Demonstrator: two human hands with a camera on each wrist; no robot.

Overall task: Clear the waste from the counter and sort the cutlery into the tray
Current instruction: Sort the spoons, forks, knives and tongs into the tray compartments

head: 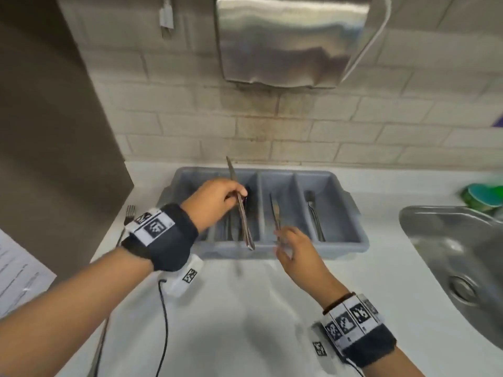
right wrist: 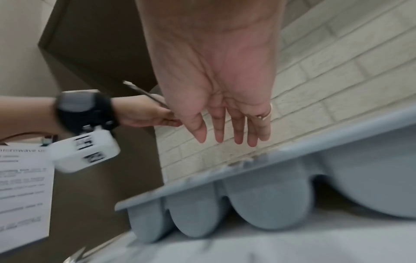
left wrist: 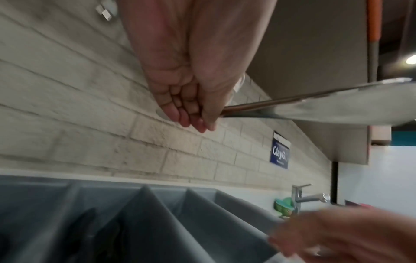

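Left hand (head: 217, 202) grips a bundle of knives (head: 241, 210) mid-shaft, fingers curled round it, held in the air above the grey tray (head: 351, 240), over its second slot from the left. The bundle's long axis runs roughly front-to-back, nearly parallel to the tray's dividers, blade tips past the tray's far rim toward the wall, handle ends just over its near rim. Right hand (head: 292, 250) sits at the tray's near edge by the third slot, fingers straight and holding nothing per the right wrist view; a knife (head: 275, 213) lies in that slot just beyond its fingertips. A piece of cutlery (head: 315, 216) lies in the rightmost slot. A fork (head: 128, 217) lies on the counter (head: 245, 308) left of the tray, nearer my left hand. My read: I lower the bundle straight down into a slot.
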